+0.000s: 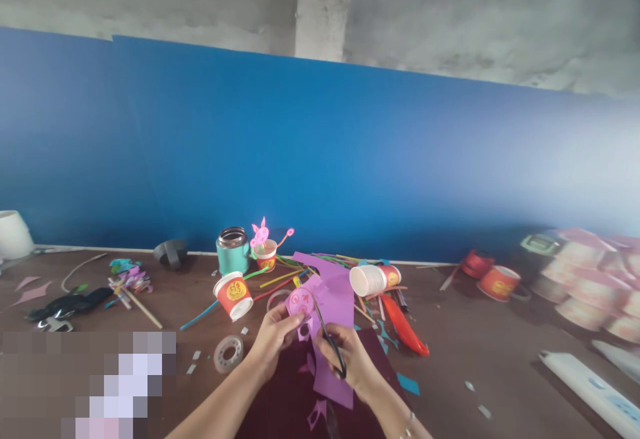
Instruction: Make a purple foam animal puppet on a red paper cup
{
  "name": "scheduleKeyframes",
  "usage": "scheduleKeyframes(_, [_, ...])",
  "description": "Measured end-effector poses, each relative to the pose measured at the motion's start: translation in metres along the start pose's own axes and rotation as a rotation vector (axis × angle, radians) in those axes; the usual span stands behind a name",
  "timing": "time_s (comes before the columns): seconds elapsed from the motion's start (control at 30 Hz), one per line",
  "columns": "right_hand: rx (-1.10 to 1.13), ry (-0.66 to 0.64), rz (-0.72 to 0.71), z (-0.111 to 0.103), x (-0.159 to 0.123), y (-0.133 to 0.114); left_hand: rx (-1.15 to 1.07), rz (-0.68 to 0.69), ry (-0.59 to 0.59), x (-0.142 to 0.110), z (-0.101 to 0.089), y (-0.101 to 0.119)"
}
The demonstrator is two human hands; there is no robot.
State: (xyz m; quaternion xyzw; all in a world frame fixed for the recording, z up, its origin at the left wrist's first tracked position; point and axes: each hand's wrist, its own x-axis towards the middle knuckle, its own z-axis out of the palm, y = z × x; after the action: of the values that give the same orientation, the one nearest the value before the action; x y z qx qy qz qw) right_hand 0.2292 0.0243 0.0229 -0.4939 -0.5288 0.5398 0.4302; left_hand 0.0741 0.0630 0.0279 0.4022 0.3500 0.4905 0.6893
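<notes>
My left hand [274, 338] pinches a small pink foam disc [300, 302] with cut-out marks on it. My right hand [350, 359] is closed round black-handled scissors [327, 336], whose blades point up toward the disc. Both hands hover over purple foam sheets [335, 292] and a dark maroon sheet [285, 402] on the brown table [475, 352]. A roll of clear tape [229, 352] lies just left of my left wrist.
Red paper cups: one upright [233, 294], a lying stack [374, 279], one holding a pink paper figure [265, 252]. A teal jar [233, 250], coloured sticks, an orange cutter [403, 332], scraps. More cups at right [595, 286]. Blue wall behind.
</notes>
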Motion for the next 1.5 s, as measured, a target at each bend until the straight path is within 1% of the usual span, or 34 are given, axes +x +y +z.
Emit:
scheduleKeyframes(0.27, [-0.044,0.017,0.017,-0.001,0.0,0.001,0.007,0.011,0.005,0.001,-0.001,0.0])
scheduleKeyframes(0.5, [-0.052,0.007,0.031,-0.001,0.001,0.002,0.018,0.062,0.066,0.0,-0.001,-0.001])
scheduleKeyframes(0.67, [-0.06,-0.016,0.051,-0.001,0.002,0.004,0.066,0.092,0.115,0.001,0.001,-0.003])
scheduleKeyframes(0.73, [-0.048,-0.022,0.046,-0.001,0.002,0.006,0.107,0.103,0.113,0.001,0.001,-0.003])
scheduleKeyframes(0.9, [-0.017,-0.015,0.047,-0.003,0.004,0.009,0.211,0.115,0.064,0.001,0.0,-0.005])
scheduleKeyframes(1.13, [-0.035,-0.014,0.027,-0.004,0.001,0.004,0.188,0.105,0.077,0.001,0.0,-0.002])
scheduleKeyframes(1.3, [-0.034,-0.026,0.029,-0.005,0.001,0.007,0.176,0.125,0.093,0.0,0.002,0.002])
scheduleKeyframes(1.5, [-0.036,-0.028,0.034,-0.005,0.003,0.01,0.189,0.121,0.104,0.0,0.0,-0.001])
